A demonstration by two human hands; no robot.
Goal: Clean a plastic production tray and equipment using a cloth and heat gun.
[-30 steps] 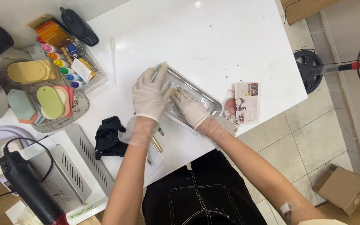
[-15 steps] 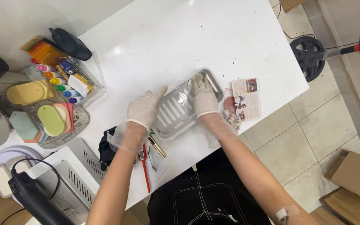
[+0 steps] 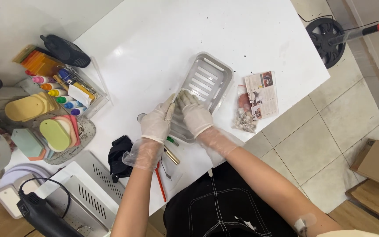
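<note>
A ribbed metal tray [image 3: 209, 79] lies slanted on the white table [image 3: 163, 39]. Both my hands wear thin pale gloves and meet at the tray's near left end. My right hand [image 3: 194, 115] lies over the near corner of the tray with its fingers curled on it. My left hand [image 3: 156, 123] is pressed beside it, fingers stretched up along the tray's left rim and touching the right hand's fingers. Whether anything small sits between the fingertips is hidden.
A clear bag with a printed card [image 3: 256, 102] lies right of the tray. A brass pen [image 3: 172, 156], a red-handled tool [image 3: 160, 182] and a black cloth [image 3: 119, 154] lie under my left wrist. Paint bottles [image 3: 62, 92], coloured moulds [image 3: 44, 129] and a heat gun [image 3: 40, 215] crowd the left.
My hands have left the tray's two ends and come together at its near left end. The tray now points more steeply away from me.
</note>
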